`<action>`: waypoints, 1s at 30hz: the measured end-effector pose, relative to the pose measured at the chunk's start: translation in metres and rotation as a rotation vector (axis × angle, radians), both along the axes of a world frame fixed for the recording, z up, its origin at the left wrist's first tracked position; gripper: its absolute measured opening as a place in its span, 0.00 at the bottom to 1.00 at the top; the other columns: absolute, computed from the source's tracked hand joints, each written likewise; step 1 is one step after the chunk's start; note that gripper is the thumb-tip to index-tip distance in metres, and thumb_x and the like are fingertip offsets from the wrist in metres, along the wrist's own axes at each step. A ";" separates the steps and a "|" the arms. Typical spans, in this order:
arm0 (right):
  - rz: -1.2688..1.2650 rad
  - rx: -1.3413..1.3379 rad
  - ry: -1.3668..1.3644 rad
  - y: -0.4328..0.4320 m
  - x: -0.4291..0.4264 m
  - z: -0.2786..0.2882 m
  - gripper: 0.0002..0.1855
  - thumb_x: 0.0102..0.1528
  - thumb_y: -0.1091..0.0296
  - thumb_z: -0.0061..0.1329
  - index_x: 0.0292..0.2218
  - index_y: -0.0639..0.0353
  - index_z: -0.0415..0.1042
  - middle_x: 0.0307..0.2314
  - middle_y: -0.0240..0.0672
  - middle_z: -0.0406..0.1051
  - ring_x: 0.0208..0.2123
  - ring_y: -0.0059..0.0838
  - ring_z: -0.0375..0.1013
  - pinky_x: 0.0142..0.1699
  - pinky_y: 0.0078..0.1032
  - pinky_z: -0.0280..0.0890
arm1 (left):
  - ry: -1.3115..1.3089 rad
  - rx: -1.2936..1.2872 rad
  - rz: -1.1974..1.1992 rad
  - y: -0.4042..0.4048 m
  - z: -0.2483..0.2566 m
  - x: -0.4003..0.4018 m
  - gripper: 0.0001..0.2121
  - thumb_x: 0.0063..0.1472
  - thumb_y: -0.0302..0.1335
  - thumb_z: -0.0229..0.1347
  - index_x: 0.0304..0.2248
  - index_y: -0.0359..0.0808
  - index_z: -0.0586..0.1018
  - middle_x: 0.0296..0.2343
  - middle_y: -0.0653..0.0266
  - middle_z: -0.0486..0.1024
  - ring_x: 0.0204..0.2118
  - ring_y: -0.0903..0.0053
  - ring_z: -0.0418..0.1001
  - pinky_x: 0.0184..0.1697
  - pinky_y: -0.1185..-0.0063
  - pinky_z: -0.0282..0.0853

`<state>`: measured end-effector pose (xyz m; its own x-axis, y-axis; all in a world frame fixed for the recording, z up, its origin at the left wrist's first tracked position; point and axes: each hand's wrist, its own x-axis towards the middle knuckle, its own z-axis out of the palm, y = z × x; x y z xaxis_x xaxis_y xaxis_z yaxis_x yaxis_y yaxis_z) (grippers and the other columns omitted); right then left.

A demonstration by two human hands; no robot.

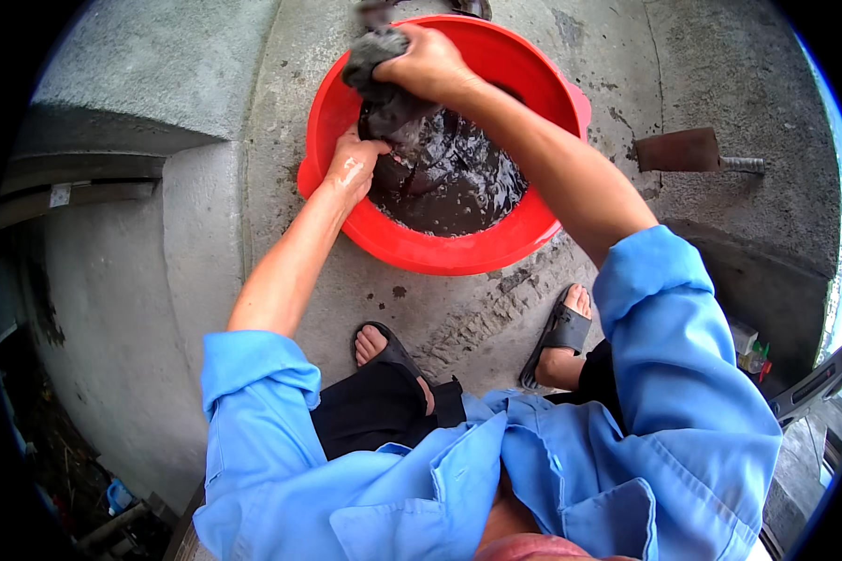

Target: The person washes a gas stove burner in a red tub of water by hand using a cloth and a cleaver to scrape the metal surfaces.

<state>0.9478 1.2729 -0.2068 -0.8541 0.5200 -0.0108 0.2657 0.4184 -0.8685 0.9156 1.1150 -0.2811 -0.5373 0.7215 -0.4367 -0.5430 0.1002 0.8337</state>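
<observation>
A red plastic basin (pixel 456 256) stands on the concrete floor, with dark, murky water (pixel 449 203) in it. My right hand (pixel 428 64) grips a wad of wet grey cloth (pixel 375 59) above the basin's far left part. Darker wet material hangs from the wad towards the water. My left hand (pixel 354 165) is at the basin's left inner side, its fingers closed on the edge of the dark wet material (pixel 393 116); its fingertips are partly hidden. Part of the dark material is blurred at the basin's far rim.
A brown block with a threaded metal rod (pixel 680 151) lies on the concrete to the right. Dark items (pixel 471 7) lie beyond the basin. A raised concrete ledge (pixel 154 63) runs along the left. My sandalled feet (pixel 568 329) stand at the near side of the basin.
</observation>
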 end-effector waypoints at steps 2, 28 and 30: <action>-0.017 -0.332 0.042 0.012 0.012 0.008 0.24 0.36 0.64 0.53 0.36 0.64 0.69 0.29 0.39 0.71 0.33 0.28 0.71 0.41 0.23 0.66 | -0.021 0.021 0.001 -0.003 0.005 -0.005 0.19 0.47 0.11 0.43 0.41 0.31 0.66 0.37 0.59 0.69 0.38 0.69 0.70 0.36 0.74 0.69; 0.495 0.447 -0.632 -0.006 0.134 -0.082 0.25 0.36 0.66 0.51 0.41 0.45 0.68 0.39 0.40 0.65 0.41 0.40 0.64 0.43 0.34 0.62 | -0.064 -0.041 0.143 -0.028 0.037 -0.012 0.12 0.54 0.22 0.46 0.39 0.34 0.65 0.30 0.57 0.70 0.34 0.65 0.71 0.34 0.67 0.70; 0.310 0.007 -0.507 -0.005 0.130 -0.076 0.26 0.33 0.66 0.54 0.39 0.51 0.69 0.32 0.41 0.70 0.37 0.35 0.69 0.43 0.27 0.62 | -0.062 -0.053 0.176 -0.023 0.030 -0.005 0.11 0.59 0.32 0.46 0.38 0.34 0.65 0.31 0.56 0.70 0.31 0.66 0.72 0.32 0.69 0.71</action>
<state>1.0782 1.2681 -0.2828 -0.8553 0.2487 -0.4545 0.5112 0.5477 -0.6623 0.9108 1.0915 -0.2516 -0.6238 0.5940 -0.5079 -0.6064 0.0422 0.7941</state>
